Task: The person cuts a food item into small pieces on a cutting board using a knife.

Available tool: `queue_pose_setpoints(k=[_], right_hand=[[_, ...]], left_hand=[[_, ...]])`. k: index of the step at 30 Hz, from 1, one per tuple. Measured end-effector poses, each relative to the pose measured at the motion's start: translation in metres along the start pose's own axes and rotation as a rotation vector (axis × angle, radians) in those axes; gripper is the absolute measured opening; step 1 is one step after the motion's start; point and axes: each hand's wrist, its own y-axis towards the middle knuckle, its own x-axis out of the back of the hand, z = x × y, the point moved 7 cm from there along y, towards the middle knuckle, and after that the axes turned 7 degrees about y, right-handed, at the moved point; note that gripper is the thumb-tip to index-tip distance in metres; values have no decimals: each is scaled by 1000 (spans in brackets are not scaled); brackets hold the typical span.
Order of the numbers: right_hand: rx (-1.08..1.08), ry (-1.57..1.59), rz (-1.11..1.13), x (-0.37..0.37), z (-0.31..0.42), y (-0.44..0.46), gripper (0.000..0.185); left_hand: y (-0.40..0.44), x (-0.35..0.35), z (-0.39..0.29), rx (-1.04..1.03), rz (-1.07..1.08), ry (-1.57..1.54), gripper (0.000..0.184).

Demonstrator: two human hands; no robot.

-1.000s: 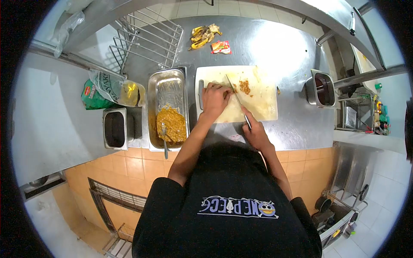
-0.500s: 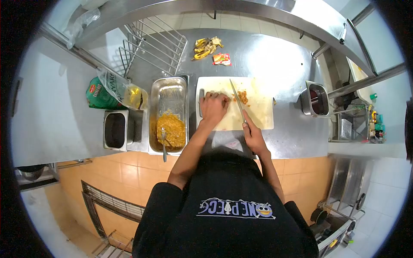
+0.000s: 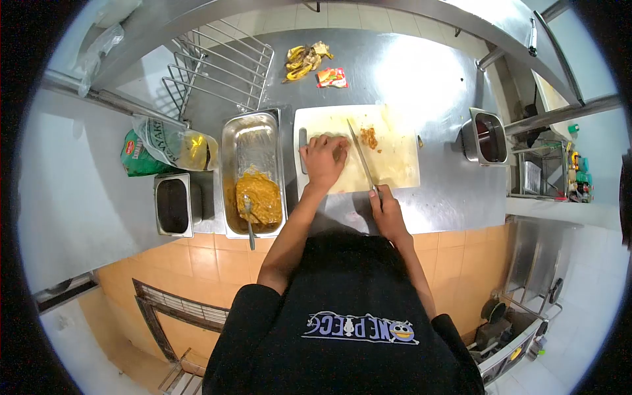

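My right hand [image 3: 388, 212] grips the handle of a long kitchen knife [image 3: 361, 153]. Its blade slants over the white cutting board [image 3: 398, 172], tip pointing away from me. Just right of the blade lies a small heap of chopped orange-brown bits [image 3: 368, 137]. My left hand [image 3: 322, 161] rests on the board's left part, fingers curled in, left of the blade; whatever is under the fingertips is hidden. Left of the board, a steel pan [image 3: 227, 141] contains orange-yellow mash [image 3: 260, 201] with a spoon [image 3: 249, 220] standing in it.
Banana peels [image 3: 306, 59] and a red packet [image 3: 332, 78] lie beyond the board. A wire rack [image 3: 224, 66], a green pouch [image 3: 139, 155] and a dark-filled steel container [image 3: 174, 205] are at left. Another steel container [image 3: 486, 138] stands at right, below an overhead shelf.
The view has shifted slightly. Relative to the board, the knife has drawn a little toward me, and its blade sits farther from the chopped bits. My left hand stays in nearly the same place.
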Motion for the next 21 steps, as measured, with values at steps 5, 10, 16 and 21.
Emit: queue_pose_setpoints(k=[5,10,16,21], right_hand=[[-157,-231,55,-4,-2,-3,35],[-134,-322,31,-2,11,-10,33],[-87,-300,40,-1,15,-13,32],[28,-230,-7,-2,21,-10,26]], left_hand=[[1,3,-3,29,2,3,14],[2,-4,2,79,-36,-53,11],[6,-10,2,137,20,31,8],[10,-6,-1,191,116,59,9]])
